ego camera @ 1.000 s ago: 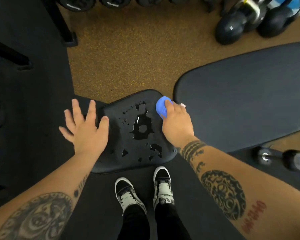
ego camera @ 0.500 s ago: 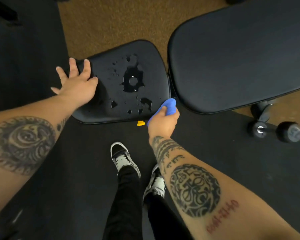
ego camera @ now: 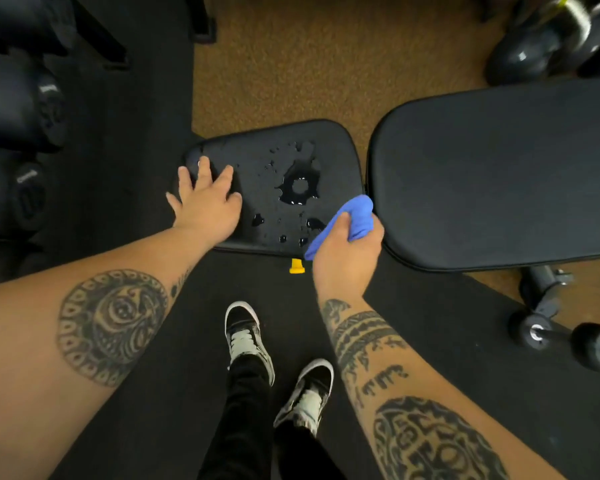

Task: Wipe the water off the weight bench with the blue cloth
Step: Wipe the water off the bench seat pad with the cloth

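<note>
The black seat pad (ego camera: 329, 147) of the weight bench lies in front of me, with a puddle of water (ego camera: 298, 187) near its middle and smaller drops around it. My left hand (ego camera: 207, 202) rests flat on the pad's left part, fingers spread. My right hand (ego camera: 347, 254) grips the bunched blue cloth (ego camera: 352, 216) at the pad's near right corner, beside the gap to the long back pad (ego camera: 499, 174). The cloth touches the pad's edge, just right of the nearest drops.
A yellow knob (ego camera: 296, 266) sticks out under the seat's near edge. My shoes (ego camera: 246, 337) stand on black floor mat below. A dumbbell (ego camera: 568, 341) lies at the right by the bench frame. Kettlebells (ego camera: 534, 43) sit far right, dumbbells (ego camera: 18, 102) at the left.
A second ago my right hand held the cloth at the seat's far right corner; it moved to the near right corner and has edged up onto the pad. My left hand stays flat on the left part.
</note>
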Motion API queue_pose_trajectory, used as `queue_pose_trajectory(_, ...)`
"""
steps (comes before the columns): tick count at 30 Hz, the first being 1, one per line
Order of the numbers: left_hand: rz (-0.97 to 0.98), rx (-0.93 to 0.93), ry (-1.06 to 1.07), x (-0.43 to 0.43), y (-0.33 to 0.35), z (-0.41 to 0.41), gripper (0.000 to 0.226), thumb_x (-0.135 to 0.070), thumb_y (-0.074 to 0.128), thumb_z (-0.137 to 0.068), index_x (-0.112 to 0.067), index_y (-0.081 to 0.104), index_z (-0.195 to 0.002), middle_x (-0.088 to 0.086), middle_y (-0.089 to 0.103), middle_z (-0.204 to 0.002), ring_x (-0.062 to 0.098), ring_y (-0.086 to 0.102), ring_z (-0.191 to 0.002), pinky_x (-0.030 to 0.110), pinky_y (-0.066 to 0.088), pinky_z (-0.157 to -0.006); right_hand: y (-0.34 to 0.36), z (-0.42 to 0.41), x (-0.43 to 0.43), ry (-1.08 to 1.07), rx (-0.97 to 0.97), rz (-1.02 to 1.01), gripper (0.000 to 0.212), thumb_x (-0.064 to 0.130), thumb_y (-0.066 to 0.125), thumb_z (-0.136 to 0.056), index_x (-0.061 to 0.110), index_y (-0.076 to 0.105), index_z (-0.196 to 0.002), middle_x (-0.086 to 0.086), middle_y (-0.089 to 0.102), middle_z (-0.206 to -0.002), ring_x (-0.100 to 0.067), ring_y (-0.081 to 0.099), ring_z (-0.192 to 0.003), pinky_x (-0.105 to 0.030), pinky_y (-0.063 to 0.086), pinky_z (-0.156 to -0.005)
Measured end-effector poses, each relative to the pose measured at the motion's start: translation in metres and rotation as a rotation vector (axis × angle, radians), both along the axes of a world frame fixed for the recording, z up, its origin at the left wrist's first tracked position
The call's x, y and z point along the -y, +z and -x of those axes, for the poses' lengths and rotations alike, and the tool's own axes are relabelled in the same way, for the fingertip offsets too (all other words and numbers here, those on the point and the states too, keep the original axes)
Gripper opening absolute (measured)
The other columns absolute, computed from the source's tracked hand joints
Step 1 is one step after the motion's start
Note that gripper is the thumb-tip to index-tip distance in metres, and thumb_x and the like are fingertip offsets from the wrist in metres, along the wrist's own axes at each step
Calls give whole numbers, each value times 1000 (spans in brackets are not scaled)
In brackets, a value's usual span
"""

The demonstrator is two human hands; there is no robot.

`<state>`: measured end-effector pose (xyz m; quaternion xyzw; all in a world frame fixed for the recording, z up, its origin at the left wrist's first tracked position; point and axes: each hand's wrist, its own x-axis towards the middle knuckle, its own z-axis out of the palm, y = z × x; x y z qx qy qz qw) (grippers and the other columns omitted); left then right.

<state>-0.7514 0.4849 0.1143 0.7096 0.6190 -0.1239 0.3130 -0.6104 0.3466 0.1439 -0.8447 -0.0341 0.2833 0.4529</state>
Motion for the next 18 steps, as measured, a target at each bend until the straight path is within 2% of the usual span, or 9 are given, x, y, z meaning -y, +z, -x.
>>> queue_pose_trajectory(2, 50, -57, -14, 3, -3, -7, 65, -48, 35, -103, -41, 4, -159, -4, -21, -167, 36, -22, -151, 67, -7, -117, -18, -21, 2, 388, 275, 191, 51, 37, 55, -96, 24, 43, -144, -1, 48, -144, -25, 41, -136, -49, 35, -110)
queue_pose_trajectory(4, 70, -123, -49, 5, -11, -11, 72, -52, 36, -102, -43, -11, -157, -5, -33, -163, 36, -28, -149, 69, -8, -115, -41, -22, 3, 753, 507, 357, 59, 34, 54, -97, 20, 33, -151, -4, 29, -160, -33, 21, -148, -52, 24, -116)
queue_pose_trajectory(5, 70, -142, -60, 5, -15, -11, 75, -52, 36, -102, -44, -16, -155, -6, -37, -161, 36, -30, -148, 70, -9, -115, -52, -16, 2, 863, 612, 410, 63, 35, 53, -97, 19, 29, -153, -6, 20, -163, -36, 13, -150, -53, 17, -119)
queue_pose_trajectory(7, 70, -147, -59, 5, -23, -10, 76, -50, 37, -103, -46, -19, -153, -7, -39, -159, 36, -32, -147, 70, -10, -114, -66, -3, 0, 942, 679, 425, 69, 33, 53, -96, 20, 21, -156, -7, 10, -166, -40, 3, -151, -55, 5, -122)
queue_pose_trajectory(9, 58, -137, -53, 5, -23, -9, 73, -47, 38, -104, -48, -16, -153, -8, -36, -161, 35, -31, -148, 69, -10, -114, -68, 8, 2, 1059, 674, 357, 73, 25, 58, -93, 23, 21, -156, -4, 10, -166, -39, -1, -151, -54, 1, -122)
queue_pose_trajectory(13, 47, -135, -47, -1, -15, -8, 67, -35, 37, -104, -50, -4, -156, -11, -23, -166, 33, -22, -151, 68, -4, -117, -61, 9, 26, 1345, 727, 174, 77, 10, 64, -84, 24, 32, -152, -3, 27, -161, -37, 14, -150, -48, 7, -123)
queue_pose_trajectory(16, 63, -162, -70, -5, -5, -6, 70, -32, 42, -104, -50, -1, -156, -13, -20, -166, 32, -16, -153, 72, 5, -116, -60, -27, 39, 1309, 782, 216, 77, 4, 66, -78, 18, 39, -149, -7, 36, -157, -36, 25, -148, -50, 17, -122)
queue_pose_trajectory(18, 54, -170, -88, -6, -1, -4, 70, -34, 44, -104, -51, -1, -155, -14, -18, -166, 32, -14, -153, 76, 10, -112, -61, -48, 34, 1223, 799, 308, 76, 8, 66, -80, 14, 36, -150, -10, 29, -160, -38, 21, -148, -52, 18, -121)
